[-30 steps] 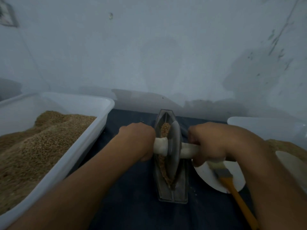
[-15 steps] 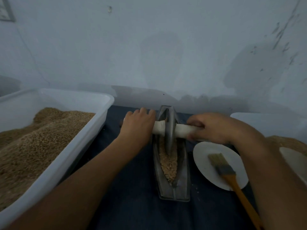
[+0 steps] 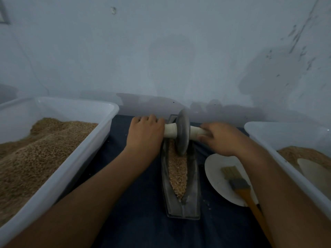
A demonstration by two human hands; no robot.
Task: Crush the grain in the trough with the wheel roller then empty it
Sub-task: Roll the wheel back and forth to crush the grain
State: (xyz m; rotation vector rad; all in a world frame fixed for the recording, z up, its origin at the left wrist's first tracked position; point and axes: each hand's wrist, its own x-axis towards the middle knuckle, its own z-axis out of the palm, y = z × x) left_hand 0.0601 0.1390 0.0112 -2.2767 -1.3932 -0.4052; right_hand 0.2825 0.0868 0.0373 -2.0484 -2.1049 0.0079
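A narrow metal trough [image 3: 192,190] lies lengthwise on the dark cloth, holding a strip of brown grain [image 3: 177,174]. The grey wheel roller [image 3: 182,131] stands in the trough's far end, its white axle handle sticking out both sides. My left hand [image 3: 145,135] grips the left end of the handle. My right hand [image 3: 220,138] holds the right end, fingers curled over it. The wheel's lower edge sits in the grain.
A large white tub [image 3: 59,176] of grain stands on the left. Another white tub [image 3: 286,138] with crushed grain and a scoop is on the right. A white plate [image 3: 216,178] beside the trough carries a brush [image 3: 240,187] with an orange handle. A wall rises just behind.
The wheel has rolled from the trough's middle to its far end, with both hands moving away from me. The grain nearer to me is now uncovered.
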